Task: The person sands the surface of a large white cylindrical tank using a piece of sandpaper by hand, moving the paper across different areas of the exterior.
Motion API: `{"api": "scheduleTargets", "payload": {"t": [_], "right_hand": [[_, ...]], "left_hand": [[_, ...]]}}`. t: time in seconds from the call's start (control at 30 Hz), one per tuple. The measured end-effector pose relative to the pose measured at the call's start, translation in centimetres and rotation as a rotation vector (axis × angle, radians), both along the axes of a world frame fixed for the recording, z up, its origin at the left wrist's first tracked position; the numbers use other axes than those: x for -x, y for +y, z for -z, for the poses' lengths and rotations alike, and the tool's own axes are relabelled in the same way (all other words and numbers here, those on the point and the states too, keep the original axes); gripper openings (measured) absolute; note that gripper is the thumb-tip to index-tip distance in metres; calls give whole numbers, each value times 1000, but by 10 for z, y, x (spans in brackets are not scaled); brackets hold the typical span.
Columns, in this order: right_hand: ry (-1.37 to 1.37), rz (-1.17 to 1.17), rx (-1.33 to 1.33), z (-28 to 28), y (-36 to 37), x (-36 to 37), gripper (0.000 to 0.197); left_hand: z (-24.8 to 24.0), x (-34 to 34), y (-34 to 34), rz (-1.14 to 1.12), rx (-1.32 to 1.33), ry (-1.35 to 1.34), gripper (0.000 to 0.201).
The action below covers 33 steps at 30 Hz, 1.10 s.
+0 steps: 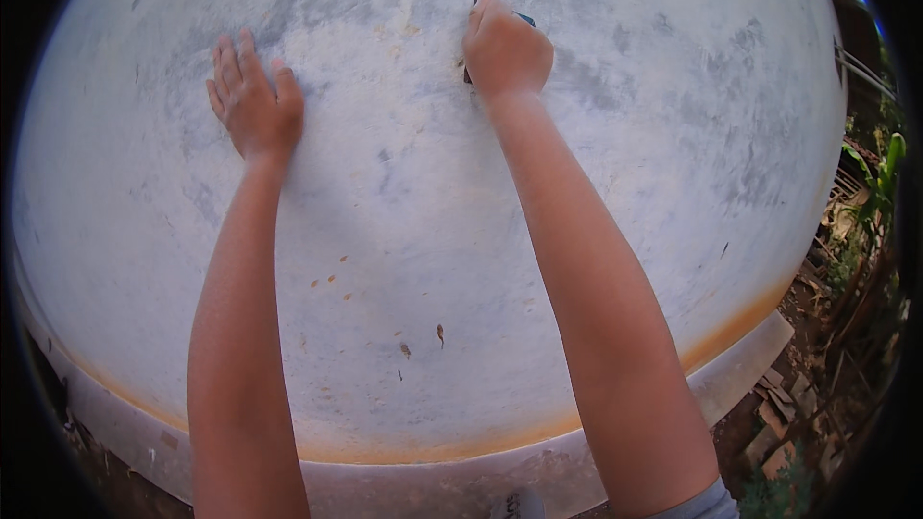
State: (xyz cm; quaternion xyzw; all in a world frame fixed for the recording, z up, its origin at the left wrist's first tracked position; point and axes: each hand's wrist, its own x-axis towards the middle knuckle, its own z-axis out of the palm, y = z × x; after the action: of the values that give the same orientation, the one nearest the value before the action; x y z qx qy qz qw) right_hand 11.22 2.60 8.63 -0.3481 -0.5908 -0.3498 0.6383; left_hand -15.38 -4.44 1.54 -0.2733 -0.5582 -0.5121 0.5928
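A pale whitewashed wall [404, 202] with grey worn patches fills most of the view. Flat against it on the left lies my left hand [255, 101], fingers spread and holding nothing. Farther right and a little higher, my right hand [510, 46] is closed around a small dark object [525, 19] with a blue-teal part, pressed close to the wall. Most of that object is hidden by my fist, so its kind does not show. Small brown flecks and chips mark the surface between my forearms.
An orange-brown stain [740, 319] runs along the wall's foot, above a pale ledge [548, 469]. Broken tiles or bricks [777, 423], dry debris and green plants [883, 178] are on the ground at the right. Part of a shoe [517, 505] shows at the bottom.
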Motion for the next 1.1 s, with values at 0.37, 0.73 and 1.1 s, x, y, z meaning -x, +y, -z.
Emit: {"api": "scheduleTargets", "payload": {"t": [0.37,0.73,1.1], "right_hand": [[-54,-8,-12,27,-1,-4,40],[-67,20,-115,64,5,-6,41],[-115,-11,-97,97,2,-14,41]], "left_hand": [[1,2,0,-5,13,-2,63],[1,2,0,-34,1,23,62],[2,6,1,20,-13,47,62]]}}
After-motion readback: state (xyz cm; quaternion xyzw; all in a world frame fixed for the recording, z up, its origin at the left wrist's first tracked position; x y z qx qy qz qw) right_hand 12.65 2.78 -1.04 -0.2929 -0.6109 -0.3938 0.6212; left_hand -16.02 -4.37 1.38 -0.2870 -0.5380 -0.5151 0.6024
